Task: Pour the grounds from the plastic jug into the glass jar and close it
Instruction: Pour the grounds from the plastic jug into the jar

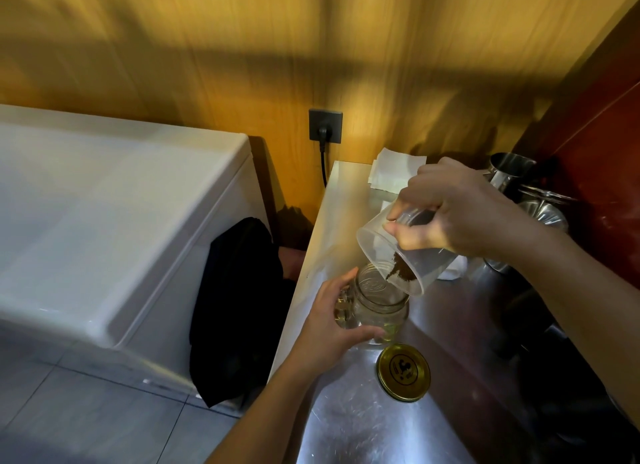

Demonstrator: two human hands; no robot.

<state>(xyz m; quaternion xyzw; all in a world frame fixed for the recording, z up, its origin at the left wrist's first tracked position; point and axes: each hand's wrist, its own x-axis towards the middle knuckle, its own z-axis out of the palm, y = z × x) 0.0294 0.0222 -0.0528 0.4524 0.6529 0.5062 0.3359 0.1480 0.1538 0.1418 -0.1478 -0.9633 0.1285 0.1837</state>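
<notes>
My right hand (450, 211) grips the clear plastic jug (415, 266) by its base and tilts it steeply down to the left. Dark grounds (401, 272) lie near the jug's lower rim, just above the mouth of the glass jar (381, 301). The jar stands upright and uncapped on the steel counter (363, 422). My left hand (329, 328) wraps around the jar's left side and holds it. The jar's gold lid (403, 372) lies flat on the counter just in front of the jar.
Steel jugs and cups (512, 176) stand at the back right against a dark red wall. White paper (394, 167) lies at the counter's far end. A white chest appliance (121, 221) sits left, with dark cloth (239, 308) in the gap. A wall socket (325, 125) holds a plug.
</notes>
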